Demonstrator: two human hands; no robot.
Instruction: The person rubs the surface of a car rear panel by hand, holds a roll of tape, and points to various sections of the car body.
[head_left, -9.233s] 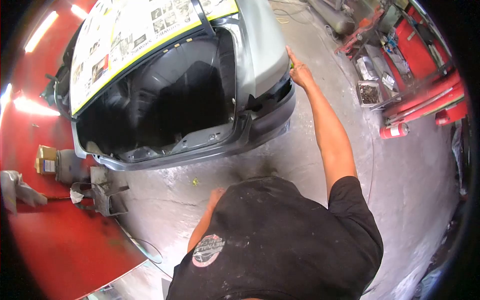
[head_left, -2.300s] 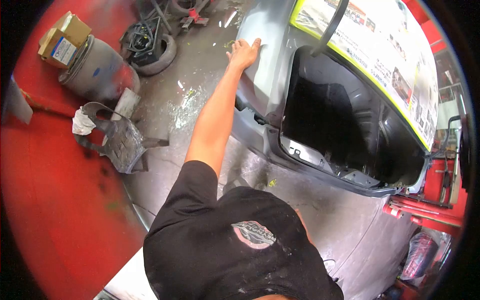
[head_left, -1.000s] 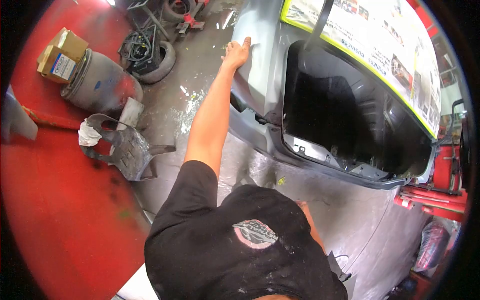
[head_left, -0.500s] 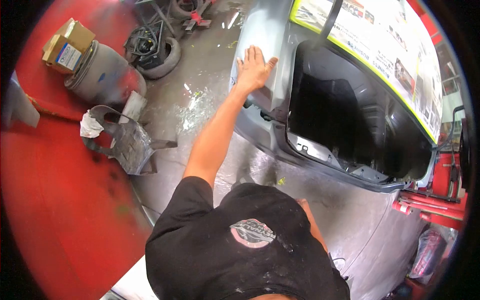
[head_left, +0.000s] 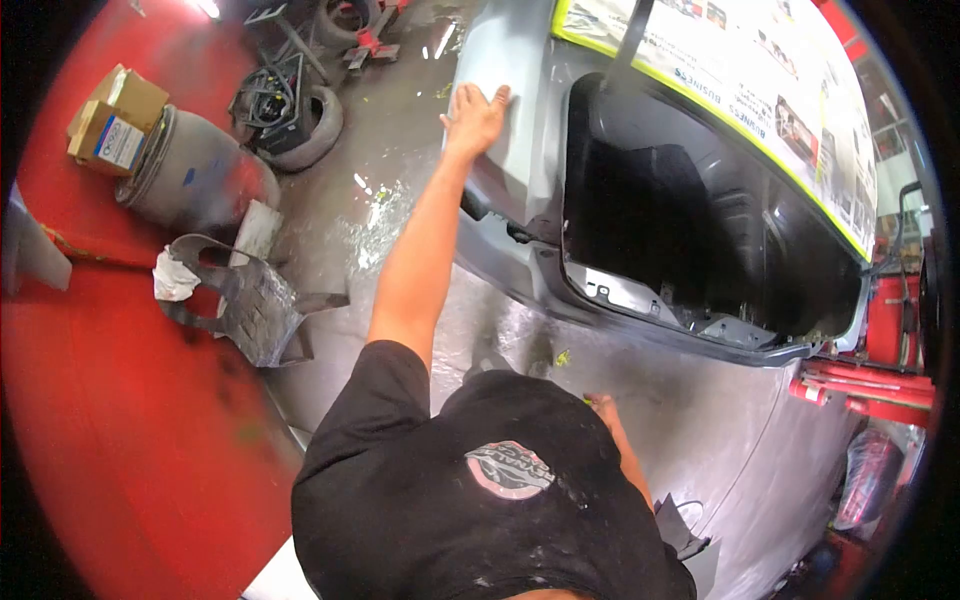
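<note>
- A red wall (head_left: 205,85) rises at the left, a bright streak of light (head_left: 208,8) at its top edge.
- Below a dark seam, a broad red surface (head_left: 140,430) carries dark smudges.
- A grey drum (head_left: 205,165) stands nearby, cardboard boxes (head_left: 105,135) on top.
- Beside it sits a scuffed, dark seat-like frame (head_left: 258,312).
- Farther back, a tyre (head_left: 318,135) lies near a red metal stand (head_left: 370,48).
- The grey concrete floor (head_left: 700,430) is stained, with shiny, pale patches.
- Red metalwork (head_left: 880,388) and a plastic-wrapped bundle (head_left: 868,480) line the right.
</note>
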